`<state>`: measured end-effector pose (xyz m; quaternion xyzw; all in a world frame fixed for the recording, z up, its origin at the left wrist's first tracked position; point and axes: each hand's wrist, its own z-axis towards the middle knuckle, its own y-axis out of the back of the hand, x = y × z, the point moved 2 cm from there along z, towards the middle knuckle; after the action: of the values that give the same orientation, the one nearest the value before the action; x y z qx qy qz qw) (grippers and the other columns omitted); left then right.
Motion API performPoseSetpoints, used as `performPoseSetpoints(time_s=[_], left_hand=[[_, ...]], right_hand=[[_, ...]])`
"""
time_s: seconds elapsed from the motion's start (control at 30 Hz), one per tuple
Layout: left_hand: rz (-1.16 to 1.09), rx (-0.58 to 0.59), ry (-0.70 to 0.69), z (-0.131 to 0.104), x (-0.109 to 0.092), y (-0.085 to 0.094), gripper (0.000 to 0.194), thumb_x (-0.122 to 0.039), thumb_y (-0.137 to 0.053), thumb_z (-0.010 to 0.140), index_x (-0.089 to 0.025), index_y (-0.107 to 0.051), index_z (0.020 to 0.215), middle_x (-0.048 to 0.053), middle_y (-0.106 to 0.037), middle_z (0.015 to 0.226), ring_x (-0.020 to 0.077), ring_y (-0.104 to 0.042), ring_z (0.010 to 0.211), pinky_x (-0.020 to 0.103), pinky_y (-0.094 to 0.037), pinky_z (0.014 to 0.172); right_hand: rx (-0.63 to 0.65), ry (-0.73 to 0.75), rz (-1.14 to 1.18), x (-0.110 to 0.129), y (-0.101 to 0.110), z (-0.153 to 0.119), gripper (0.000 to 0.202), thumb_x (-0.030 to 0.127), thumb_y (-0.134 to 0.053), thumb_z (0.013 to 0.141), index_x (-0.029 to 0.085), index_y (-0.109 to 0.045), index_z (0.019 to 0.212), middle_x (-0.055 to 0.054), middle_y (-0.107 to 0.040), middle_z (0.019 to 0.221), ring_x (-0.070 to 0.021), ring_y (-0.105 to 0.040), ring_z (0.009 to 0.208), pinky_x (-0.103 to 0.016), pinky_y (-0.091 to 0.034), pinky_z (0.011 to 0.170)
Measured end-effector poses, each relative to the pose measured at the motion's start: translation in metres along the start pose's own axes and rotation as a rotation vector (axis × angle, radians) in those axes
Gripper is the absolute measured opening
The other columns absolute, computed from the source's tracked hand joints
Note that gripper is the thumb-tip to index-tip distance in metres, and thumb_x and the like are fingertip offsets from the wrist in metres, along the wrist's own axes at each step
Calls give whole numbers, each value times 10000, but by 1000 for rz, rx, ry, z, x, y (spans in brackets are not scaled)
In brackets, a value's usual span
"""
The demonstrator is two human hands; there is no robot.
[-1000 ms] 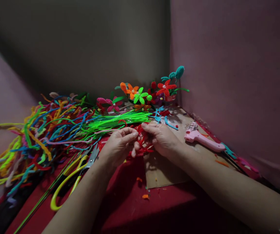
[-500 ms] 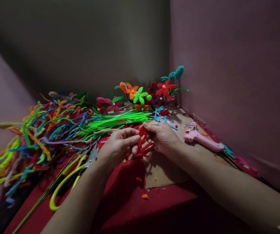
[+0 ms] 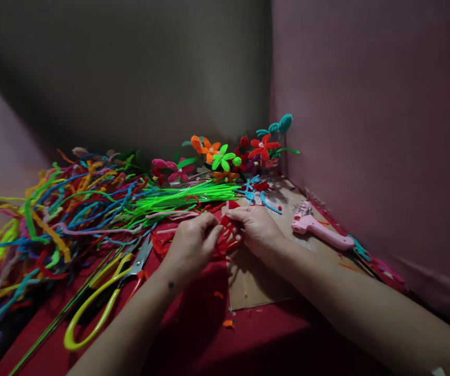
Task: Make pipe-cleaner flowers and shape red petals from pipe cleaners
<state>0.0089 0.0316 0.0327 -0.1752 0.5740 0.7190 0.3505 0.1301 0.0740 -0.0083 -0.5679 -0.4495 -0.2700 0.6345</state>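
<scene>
While near hands (image 3: 196,237), plastic-wrapped green stems (image 3: 170,199)

Both forearms reach forward, 2 hands (image 3: 198,239) (image 3: 254,225) close together, fingers curled inward, thumbs towards each other

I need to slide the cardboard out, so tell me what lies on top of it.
On the cardboard lie a pink tool, a curved blue piece near its far end and orange scraps. Whatever lies beneath the right hand and forearm cannot be seen.
</scene>
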Motion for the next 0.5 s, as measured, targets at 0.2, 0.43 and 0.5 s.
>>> performPoseSetpoints(time_s=[0.2,0.43,0.5], left_hand=[[-223,58,199,2,5,-2,221,-326,-511,728,-176,-460,574,-56,-381,438,69,-320,395,204,-247,411],[-532,147,371,5,6,3,203,-325,-580,677,-148,-525,594,-73,-386,336,33,-258,299,166,-168,335],[-536,128,369,5,7,2,163,-280,-577,678,-140,-546,600,-70,-392,332,31,-264,296,160,-171,331]], right_hand=[[88,-36,54,4,-5,-3,173,252,-650,638,133,-554,558,23,-520,453,-73,-437,369,-220,-315,389],[112,-82,101,4,-9,-7,186,168,-680,549,154,-498,585,36,-534,476,-89,-491,403,-215,-354,403],[105,-65,115,3,-8,-6,176,163,-673,554,157,-501,591,39,-529,473,-92,-494,413,-223,-374,421]])
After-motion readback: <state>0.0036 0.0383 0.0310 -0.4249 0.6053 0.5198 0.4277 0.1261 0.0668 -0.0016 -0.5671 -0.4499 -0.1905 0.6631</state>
